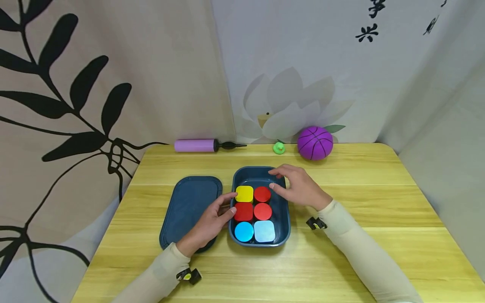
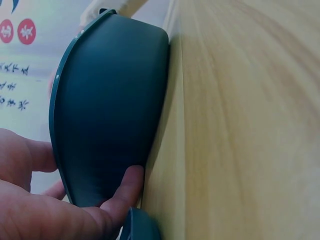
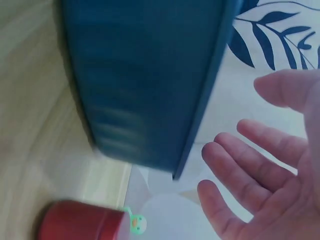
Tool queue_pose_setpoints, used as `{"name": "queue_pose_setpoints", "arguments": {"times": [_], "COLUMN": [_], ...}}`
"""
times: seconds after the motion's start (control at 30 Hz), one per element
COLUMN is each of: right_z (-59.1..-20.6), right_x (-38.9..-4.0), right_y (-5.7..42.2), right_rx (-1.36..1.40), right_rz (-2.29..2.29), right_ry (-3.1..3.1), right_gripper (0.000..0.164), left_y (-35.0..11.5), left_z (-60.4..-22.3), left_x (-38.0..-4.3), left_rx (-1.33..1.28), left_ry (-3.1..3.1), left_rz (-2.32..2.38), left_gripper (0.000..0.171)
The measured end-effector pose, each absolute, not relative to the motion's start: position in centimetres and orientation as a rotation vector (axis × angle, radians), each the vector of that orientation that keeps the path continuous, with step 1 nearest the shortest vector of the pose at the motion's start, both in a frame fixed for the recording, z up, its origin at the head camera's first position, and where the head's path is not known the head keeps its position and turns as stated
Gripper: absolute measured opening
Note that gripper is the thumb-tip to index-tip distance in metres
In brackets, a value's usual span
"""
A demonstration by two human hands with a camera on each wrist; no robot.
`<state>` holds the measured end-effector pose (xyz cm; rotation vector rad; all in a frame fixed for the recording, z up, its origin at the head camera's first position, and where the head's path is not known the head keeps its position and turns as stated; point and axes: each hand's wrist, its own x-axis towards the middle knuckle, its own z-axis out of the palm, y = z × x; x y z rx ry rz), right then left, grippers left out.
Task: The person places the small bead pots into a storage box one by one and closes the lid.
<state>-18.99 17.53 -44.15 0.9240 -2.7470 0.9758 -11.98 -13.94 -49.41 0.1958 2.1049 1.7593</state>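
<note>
An open dark blue box (image 1: 281, 213) sits flat, held by the left grip (image 1: 213, 219) and partly under the right grip (image 1: 297, 184); six red, yellow and blue blocks (image 1: 244, 211) sit inside near the left grip

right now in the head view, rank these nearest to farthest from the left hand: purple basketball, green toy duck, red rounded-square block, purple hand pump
Nearest to the left hand first:
1. Red rounded-square block: just right of it
2. Purple hand pump: at the back, leftmost
3. Green toy duck: at the back, between pump and basketball
4. Purple basketball: at the back, rightmost

Purple ball (image 1: 315, 143), green duck (image 1: 278, 148), pump (image 1: 195, 145)
</note>
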Motion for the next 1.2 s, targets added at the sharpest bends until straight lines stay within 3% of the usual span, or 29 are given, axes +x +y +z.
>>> {"name": "queue_pose_setpoints", "arguments": {"times": [0.63,1.2], "right_z": [-45.6,-48.0], "right_x": [-18.9,-17.9], "right_y": [23.6,26.1], "right_rx": [0.612,0.6], "right_rz": [0.964,0.978], "right_ry": [-2.818,-3.048], "right_gripper": [0.04,0.072], "left_y": [-13.9,-13.8], "left_z": [-49.3,-49.1], "left_x": [-11.8,-11.8], "left_rx": [0.197,0.185], "left_ry": [2.137,2.13], "left_rz": [1.753,1.755], "left_gripper": [0.049,0.049]}}
